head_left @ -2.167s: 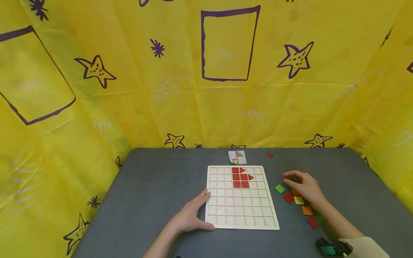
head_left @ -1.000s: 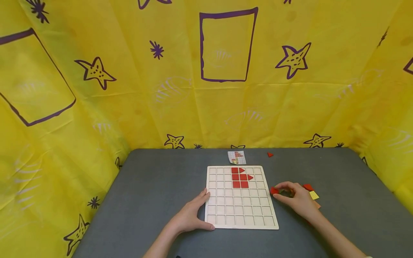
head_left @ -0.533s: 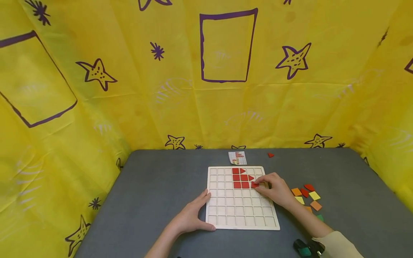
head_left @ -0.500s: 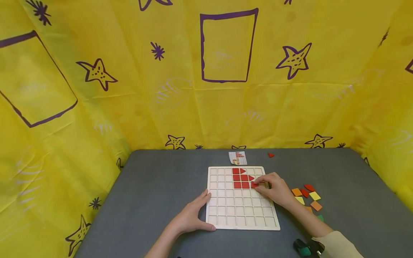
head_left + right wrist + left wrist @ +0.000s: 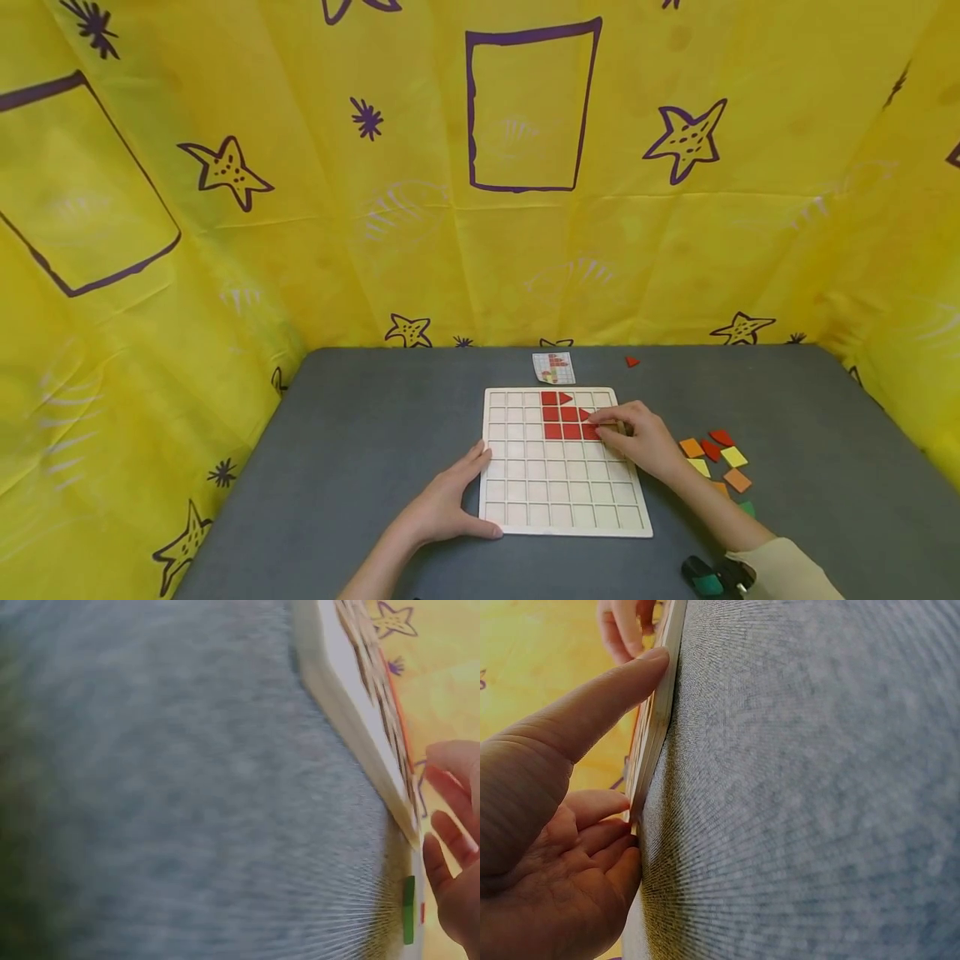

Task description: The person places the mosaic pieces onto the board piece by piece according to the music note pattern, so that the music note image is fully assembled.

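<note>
Brought in from beyond the board's right edge since a second ago, the red tile point(image 5: 589, 432) now lies at the right end of the third row, and the narrow gap to the red square on its left, seen half a second ago, has closed. At left, the left hand point(image 5: 446, 500) frames the near left corner of the board point(image 5: 536, 489): nearly straight fingers touch its left edge, while the thumb is spread well away from them on the near edge.

Flat on the matt grey desk point(image 5: 375, 417), the pale, wood-like board is divided by thin raised lines into shallow square cells. Red squares and two pointed red triangles fill cells toward its far side; a small printed card point(image 5: 553, 368) with a curled corner lies just past it. Further right is a loose red triangle point(image 5: 632, 362).

From the right, the right hand point(image 5: 641, 437) bends over the tile, forefinger and thumb curved toward each other with their tips slightly apart at its upper right; I cannot tell whether they pinch it. Its forearm crosses near a scatter of thin orange, yellow, red and green tiles point(image 5: 737, 480), some square, some curved-edged.
</note>
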Available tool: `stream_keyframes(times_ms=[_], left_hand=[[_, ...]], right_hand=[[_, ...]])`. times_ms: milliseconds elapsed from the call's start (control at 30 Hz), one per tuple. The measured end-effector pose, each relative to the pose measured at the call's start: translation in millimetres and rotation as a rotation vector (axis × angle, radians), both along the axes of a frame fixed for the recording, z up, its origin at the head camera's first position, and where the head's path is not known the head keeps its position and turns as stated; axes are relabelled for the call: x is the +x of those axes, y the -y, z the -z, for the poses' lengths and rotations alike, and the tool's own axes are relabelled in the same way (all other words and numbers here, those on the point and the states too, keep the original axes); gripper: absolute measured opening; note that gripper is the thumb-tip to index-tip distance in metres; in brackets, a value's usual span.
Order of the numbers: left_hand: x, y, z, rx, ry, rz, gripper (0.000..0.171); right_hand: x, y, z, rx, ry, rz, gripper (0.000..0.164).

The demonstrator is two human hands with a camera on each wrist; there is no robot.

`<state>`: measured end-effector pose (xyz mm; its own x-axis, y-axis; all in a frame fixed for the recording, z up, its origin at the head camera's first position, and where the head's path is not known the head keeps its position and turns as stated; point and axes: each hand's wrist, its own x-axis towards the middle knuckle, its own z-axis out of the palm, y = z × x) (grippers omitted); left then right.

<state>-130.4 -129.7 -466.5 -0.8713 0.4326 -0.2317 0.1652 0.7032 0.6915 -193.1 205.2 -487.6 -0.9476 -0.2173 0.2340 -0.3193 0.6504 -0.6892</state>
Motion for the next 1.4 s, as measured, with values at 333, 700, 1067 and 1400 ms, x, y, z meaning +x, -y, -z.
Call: stream_keyframes(times_ms=[333, 700, 1067, 1400], left_hand=[[0.2, 1.2, -1.0, -0.005, 0.006, -0.012, 0.108], [-0.5, 1.8, 0.8, -0.004, -0.006, -0.003, 0.107], [0.4, 1.1, 1.8, 0.001, -0.026, 0.004, 0.107], [1.3, 1.3, 0.0, 0.009, -0.016, 0.002, 0.108]], right_hand=[[-32.4, -20.3, -8.3, -0.069, 0.057, 0.275, 0.028], [-74.2, -40.2, -3.3, -0.05, 0.05, 0.435, 0.037], [-92.9, -41.4, -0.8, 0.074, 0.073, 0.474, 0.036], [-84.1, -39.4, -8.0, 0.015, 0.103, 0.473, 0.038]])
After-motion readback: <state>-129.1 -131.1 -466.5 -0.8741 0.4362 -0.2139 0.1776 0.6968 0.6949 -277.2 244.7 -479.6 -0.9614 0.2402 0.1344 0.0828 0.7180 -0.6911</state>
